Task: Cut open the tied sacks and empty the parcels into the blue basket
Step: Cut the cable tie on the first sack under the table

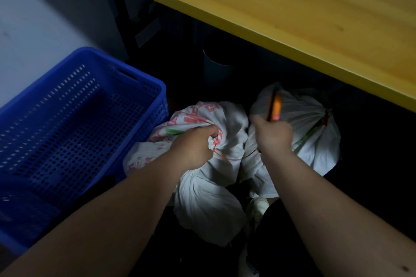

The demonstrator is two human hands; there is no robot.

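Observation:
Two white tied sacks lie on the dark floor under a table. The near sack (227, 123) has red print and a red string round its gathered neck. My left hand (195, 144) grips that neck. My right hand (273, 135) holds an orange cutter (275, 107), its tip pointing away from me above the far sack (315, 137), which is tied with a dark red cord. The blue basket (139, 81) stands to the left of the sacks; I see no parcels in it.
A yellow wooden tabletop (292, 7) overhangs the sacks from the top right. A dark cylindrical bin (216, 72) stands behind the sacks in shadow. A white shoe (257, 208) shows near the bottom middle. Pale floor (33, 18) lies at the top left.

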